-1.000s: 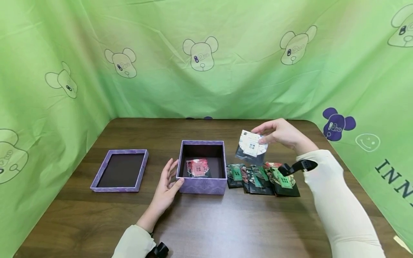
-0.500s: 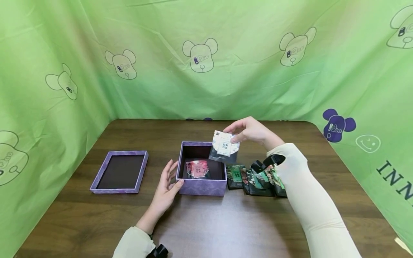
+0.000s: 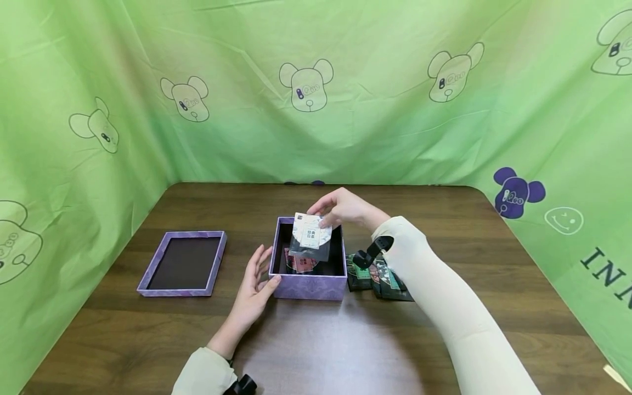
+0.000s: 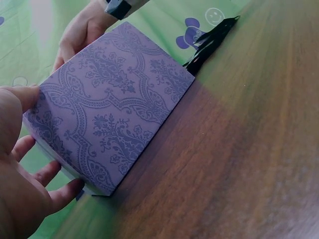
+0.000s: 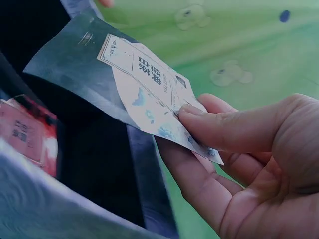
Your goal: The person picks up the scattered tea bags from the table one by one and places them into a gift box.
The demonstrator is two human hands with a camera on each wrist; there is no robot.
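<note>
Two hands in frame. Right hand (image 3: 345, 208), centre of the head view, pinches a white-labelled dark sachet (image 3: 309, 241) by its upper edge, thumb on the label face and fingers (image 5: 199, 184) behind it, as the right wrist view shows. Sachet hangs over the open top of the purple patterned box (image 3: 308, 285), lower part dipping between the box walls; whether it touches anything inside cannot be told. Left hand (image 3: 254, 282) lies flat against the box's left side, fingers straight, thumb at the front corner; holds nothing, just touches the wall. Left wrist view confirms thumb and fingertips on the patterned side.

Hidden: red sachet (image 3: 298, 263) on the box floor is mostly covered by the hanging sachet, only a red strip visible. Row of dark green sachets (image 3: 367, 274) right of the box is largely covered by the right sleeve (image 3: 444, 307) and black wrist strap (image 3: 372, 252); count unreadable. Label print too small to read. Box lid (image 3: 185, 263) lies upturned, centre-left on the brown table (image 3: 345, 351), well apart from the box.

Versus a second ago: right hand and sachet moved leftward from above the sachet row to over the box and sit lower; more of the row is now covered. Left hand, box and lid unchanged.
</note>
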